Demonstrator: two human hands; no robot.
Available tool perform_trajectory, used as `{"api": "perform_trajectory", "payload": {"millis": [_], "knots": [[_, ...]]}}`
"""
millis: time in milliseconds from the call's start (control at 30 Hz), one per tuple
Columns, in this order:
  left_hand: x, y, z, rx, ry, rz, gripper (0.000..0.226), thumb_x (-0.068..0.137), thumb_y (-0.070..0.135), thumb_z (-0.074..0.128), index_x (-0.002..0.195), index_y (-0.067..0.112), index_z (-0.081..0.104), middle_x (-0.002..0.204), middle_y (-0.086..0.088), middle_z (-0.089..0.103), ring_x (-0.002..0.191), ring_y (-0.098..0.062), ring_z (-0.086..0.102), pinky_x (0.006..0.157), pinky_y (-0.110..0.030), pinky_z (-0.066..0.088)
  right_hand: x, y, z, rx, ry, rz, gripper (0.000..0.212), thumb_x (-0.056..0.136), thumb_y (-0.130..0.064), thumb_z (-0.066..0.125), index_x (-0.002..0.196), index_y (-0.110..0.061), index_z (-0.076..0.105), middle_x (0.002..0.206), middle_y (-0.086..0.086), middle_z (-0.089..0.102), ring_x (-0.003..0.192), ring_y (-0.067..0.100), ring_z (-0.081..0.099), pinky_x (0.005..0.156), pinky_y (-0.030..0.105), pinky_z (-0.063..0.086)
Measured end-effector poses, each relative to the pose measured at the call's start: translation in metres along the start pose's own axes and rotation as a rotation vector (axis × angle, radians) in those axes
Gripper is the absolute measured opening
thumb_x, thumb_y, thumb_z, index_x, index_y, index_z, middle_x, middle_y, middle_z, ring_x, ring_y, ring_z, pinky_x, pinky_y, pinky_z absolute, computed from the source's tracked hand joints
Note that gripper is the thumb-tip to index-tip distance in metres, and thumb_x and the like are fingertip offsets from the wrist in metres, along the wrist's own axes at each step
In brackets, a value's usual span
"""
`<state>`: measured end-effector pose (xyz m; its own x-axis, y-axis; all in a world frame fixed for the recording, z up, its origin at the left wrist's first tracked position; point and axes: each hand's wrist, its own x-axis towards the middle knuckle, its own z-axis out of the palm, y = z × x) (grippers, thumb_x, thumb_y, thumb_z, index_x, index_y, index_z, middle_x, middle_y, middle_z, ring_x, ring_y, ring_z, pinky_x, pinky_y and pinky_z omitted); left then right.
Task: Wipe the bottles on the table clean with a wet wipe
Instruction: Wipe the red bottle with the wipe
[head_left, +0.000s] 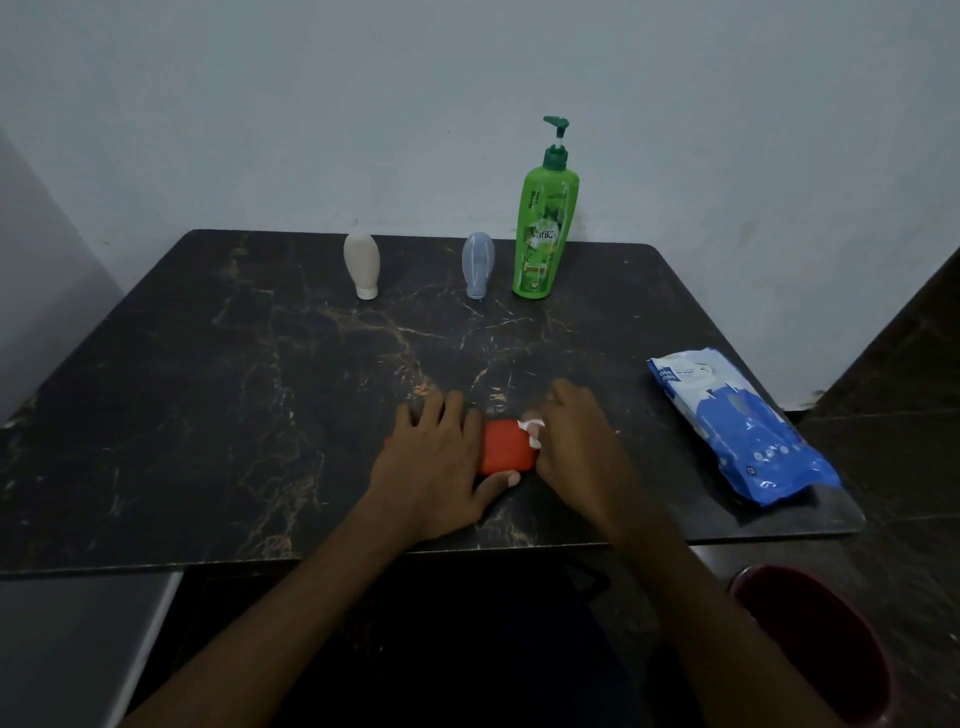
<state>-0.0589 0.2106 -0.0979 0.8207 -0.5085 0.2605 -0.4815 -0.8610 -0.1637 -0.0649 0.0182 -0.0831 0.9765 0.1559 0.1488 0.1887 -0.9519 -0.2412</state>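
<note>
A small red bottle (506, 449) lies on its side near the front of the dark marble table (234, 389). My left hand (441, 462) lies over its left part and holds it down, thumb under its near edge. My right hand (571, 441) presses a crumpled white wet wipe (534, 431) against the bottle's right end. At the back of the table stand a beige squeeze bottle (361, 265), a grey-blue squeeze bottle (478, 265), both cap down, and a tall green pump bottle (543, 234).
A blue and white pack of wet wipes (737, 426) lies on the table's right side, near the edge. A dark red bin (821, 639) stands on the floor at the lower right. A pale wall rises right behind the table.
</note>
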Motion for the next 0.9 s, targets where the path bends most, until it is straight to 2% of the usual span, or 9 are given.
{"api": "perform_trajectory", "payload": {"millis": [133, 200, 333, 467, 600, 667, 767, 833, 900], "knots": [[-0.001, 0.001, -0.001, 0.004, 0.014, -0.004, 0.078, 0.088, 0.084, 0.021, 0.112, 0.017, 0.052, 0.113, -0.008, 0.05, 0.101, -0.025, 0.046, 0.084, -0.045, 0.037, 0.032, -0.004, -0.017, 0.058, -0.099, 0.059, 0.018, 0.086, -0.015, 0.061, 0.101, -0.007, 0.064, 0.111, 0.01, 0.055, 0.104, 0.028, 0.053, 0.089, 0.038, 0.047], [-0.001, 0.001, 0.0, -0.007, 0.009, -0.007, 0.078, 0.087, 0.085, 0.02, 0.113, 0.018, 0.051, 0.112, -0.007, 0.051, 0.101, -0.025, 0.047, 0.084, -0.045, 0.038, 0.034, -0.002, -0.013, 0.016, -0.123, 0.055, 0.015, 0.085, -0.018, 0.059, 0.095, -0.009, 0.064, 0.108, 0.01, 0.055, 0.103, 0.028, 0.053, 0.087, 0.039, 0.047], [0.0, -0.001, 0.004, -0.026, 0.031, -0.001, 0.078, 0.086, 0.087, 0.023, 0.111, 0.019, 0.052, 0.11, -0.006, 0.053, 0.098, -0.024, 0.047, 0.083, -0.044, 0.037, -0.003, -0.007, 0.004, -0.061, 0.007, 0.063, 0.033, 0.083, -0.027, 0.065, 0.115, -0.02, 0.064, 0.128, 0.006, 0.051, 0.117, 0.025, 0.044, 0.095, 0.036, 0.039], [0.003, -0.005, 0.005, -0.042, 0.02, 0.008, 0.083, 0.084, 0.09, 0.019, 0.111, 0.019, 0.052, 0.109, -0.004, 0.054, 0.097, -0.023, 0.048, 0.086, -0.043, 0.04, -0.036, -0.018, 0.009, 0.057, 0.227, 0.121, 0.037, 0.075, -0.009, 0.07, 0.112, -0.014, 0.068, 0.117, 0.011, 0.054, 0.105, 0.03, 0.052, 0.087, 0.037, 0.044], [0.003, -0.005, 0.002, -0.092, 0.055, 0.047, 0.082, 0.084, 0.091, 0.023, 0.113, 0.019, 0.05, 0.109, -0.002, 0.054, 0.096, -0.022, 0.051, 0.089, -0.041, 0.043, -0.016, -0.01, -0.015, 0.025, 0.072, 0.1, 0.029, 0.085, -0.02, 0.064, 0.114, -0.016, 0.067, 0.116, 0.008, 0.052, 0.108, 0.024, 0.047, 0.09, 0.031, 0.039], [0.002, -0.004, 0.0, -0.132, 0.079, 0.056, 0.082, 0.084, 0.091, 0.026, 0.116, 0.02, 0.051, 0.109, -0.001, 0.055, 0.095, -0.02, 0.053, 0.087, -0.038, 0.045, 0.0, -0.007, -0.042, 0.254, -0.054, 0.165, 0.021, 0.089, -0.019, 0.064, 0.106, -0.011, 0.071, 0.102, 0.003, 0.059, 0.104, 0.02, 0.054, 0.078, 0.024, 0.042], [-0.001, -0.006, -0.003, -0.19, 0.14, 0.044, 0.081, 0.083, 0.091, 0.032, 0.117, 0.02, 0.051, 0.109, 0.001, 0.055, 0.091, -0.017, 0.055, 0.082, -0.033, 0.045, 0.017, -0.001, -0.077, 0.575, -0.252, 0.267, 0.014, 0.092, -0.016, 0.062, 0.101, -0.013, 0.073, 0.075, -0.004, 0.065, 0.071, 0.009, 0.061, 0.055, 0.014, 0.041], [-0.005, -0.009, -0.004, -0.264, 0.185, 0.026, 0.08, 0.082, 0.09, 0.038, 0.117, 0.02, 0.051, 0.109, 0.001, 0.056, 0.089, -0.016, 0.057, 0.079, -0.031, 0.044, 0.021, 0.0, -0.087, 0.849, -0.348, 0.347, 0.019, 0.094, -0.007, 0.055, 0.106, -0.004, 0.069, 0.076, 0.004, 0.068, 0.064, 0.011, 0.058, 0.055, 0.017, 0.046], [-0.007, -0.01, -0.006, -0.371, 0.238, -0.007, 0.079, 0.082, 0.088, 0.044, 0.119, 0.019, 0.049, 0.11, -0.001, 0.058, 0.088, -0.015, 0.058, 0.077, -0.03, 0.045, 0.018, -0.002, -0.089, 1.236, -0.358, 0.443, 0.022, 0.093, 0.002, 0.046, 0.107, 0.004, 0.063, 0.086, 0.014, 0.067, 0.074, 0.02, 0.061, 0.065, 0.029, 0.05]]}}
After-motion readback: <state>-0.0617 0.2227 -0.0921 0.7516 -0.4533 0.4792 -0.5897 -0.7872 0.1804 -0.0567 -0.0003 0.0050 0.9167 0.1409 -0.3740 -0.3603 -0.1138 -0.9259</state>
